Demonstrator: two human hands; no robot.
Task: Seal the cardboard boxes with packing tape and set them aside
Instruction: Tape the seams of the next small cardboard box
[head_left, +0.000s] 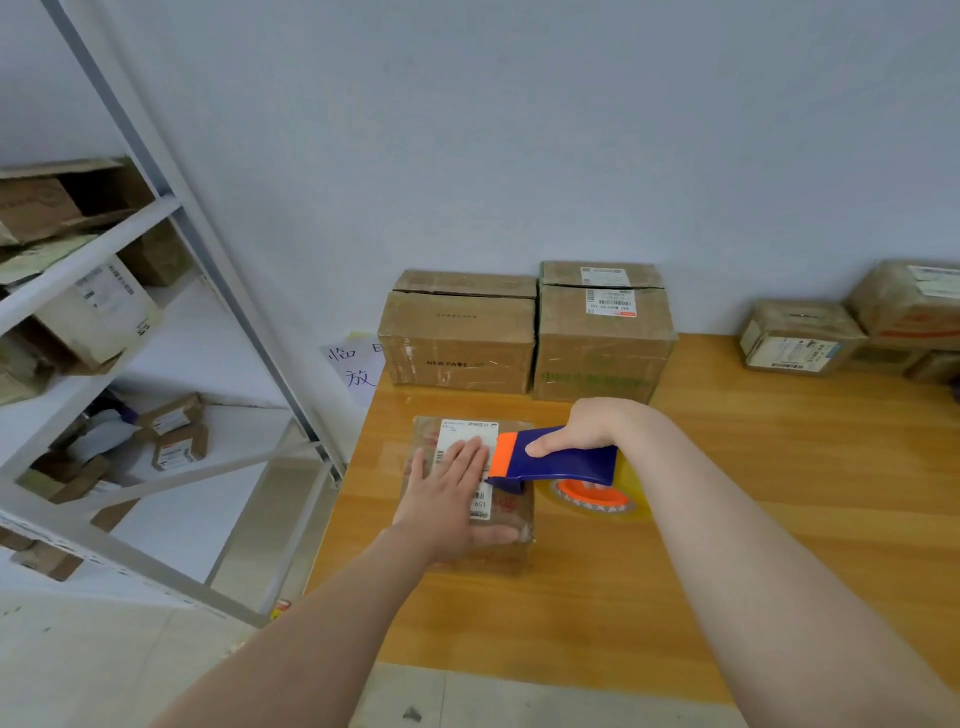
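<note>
Blue-and-orange tape dispenser (558, 460), brown box (506, 512) with white label (467, 439), orange-brown wood-grain table (779, 467).

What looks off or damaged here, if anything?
The large brown cardboard box at the back left of the wooden table has a dark gap along its top flaps, so it looks unsealed. Nothing spilled.

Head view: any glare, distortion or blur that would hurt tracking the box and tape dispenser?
Head view: soft, even light with faint shadows; pale glare on the glossy table just left of the small box; wide-angle distortion tilts the shelf rack; the tape dispenser and left hand are sharp enough; the boxes at the far right look soft.
</note>
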